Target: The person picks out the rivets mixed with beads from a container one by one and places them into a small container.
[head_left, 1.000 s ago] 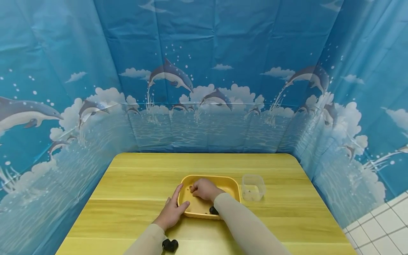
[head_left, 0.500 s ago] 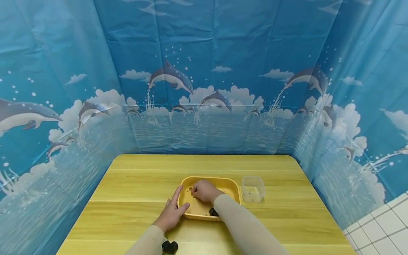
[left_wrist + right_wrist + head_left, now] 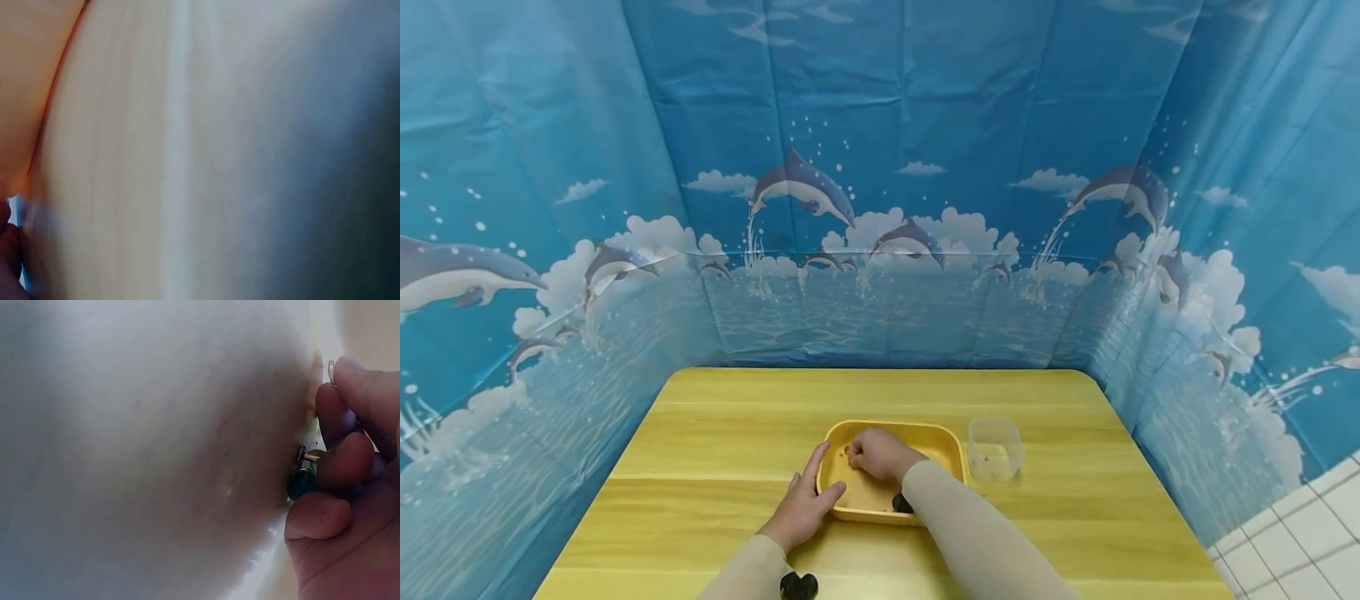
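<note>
In the head view my left hand (image 3: pixel 801 508) lies at the left front corner of a yellow tray (image 3: pixel 940 433). Its index finger stretches along the left rim, while the thumb reaches over the front corner. My right hand (image 3: pixel 880 454) is inside the tray at the left, beside a few tiny bits (image 3: pixel 843 452). From the right wrist, the thumb and index finger pinch a small thin shiny loop (image 3: pixel 332 372). A dark green bead-like piece with metal (image 3: pixel 302 482) shows by the other curled fingers; whether they hold it is unclear. The left wrist view is mostly blurred tray and table.
Right of the tray stands a clear plastic container (image 3: pixel 995 450) with small bits at its bottom. A wooden-patterned table (image 3: pixel 737 433) carries both. Blue dolphin-print sheets (image 3: pixel 880 317) enclose the back and sides. Black rounded pieces (image 3: pixel 799 586) sit at both sleeves.
The head view has tilted up slightly, so the table sits lower in it. Both hands keep nearly the same places at the tray, with only slight finger movement in the right.
</note>
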`<state>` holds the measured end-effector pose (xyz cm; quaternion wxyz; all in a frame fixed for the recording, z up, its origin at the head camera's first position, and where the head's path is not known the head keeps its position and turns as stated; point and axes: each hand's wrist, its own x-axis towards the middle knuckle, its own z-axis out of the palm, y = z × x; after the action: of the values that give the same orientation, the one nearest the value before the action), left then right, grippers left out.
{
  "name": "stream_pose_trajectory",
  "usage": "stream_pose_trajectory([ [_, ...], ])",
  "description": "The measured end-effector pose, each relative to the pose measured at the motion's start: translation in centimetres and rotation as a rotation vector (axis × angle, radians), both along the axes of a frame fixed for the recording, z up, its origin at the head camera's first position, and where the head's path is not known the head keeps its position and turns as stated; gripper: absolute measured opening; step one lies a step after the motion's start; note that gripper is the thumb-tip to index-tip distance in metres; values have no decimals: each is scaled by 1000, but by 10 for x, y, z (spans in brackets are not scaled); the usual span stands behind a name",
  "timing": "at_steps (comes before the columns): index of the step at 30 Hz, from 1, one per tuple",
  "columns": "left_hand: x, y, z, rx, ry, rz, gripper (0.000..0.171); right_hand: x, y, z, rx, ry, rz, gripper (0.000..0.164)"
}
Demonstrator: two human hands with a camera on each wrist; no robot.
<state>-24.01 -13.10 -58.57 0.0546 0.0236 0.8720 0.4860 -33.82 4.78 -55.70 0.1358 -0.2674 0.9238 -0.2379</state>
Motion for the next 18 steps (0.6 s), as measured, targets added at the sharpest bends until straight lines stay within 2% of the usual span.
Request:
stream_pose_trajectory([
  [5, 0, 1, 2, 9, 4, -6, 68, 2, 0, 3, -35, -23, -25, 18],
  [18, -1, 0, -2, 15, 19, -11, 68, 3, 0, 5, -30, 1, -39, 17],
])
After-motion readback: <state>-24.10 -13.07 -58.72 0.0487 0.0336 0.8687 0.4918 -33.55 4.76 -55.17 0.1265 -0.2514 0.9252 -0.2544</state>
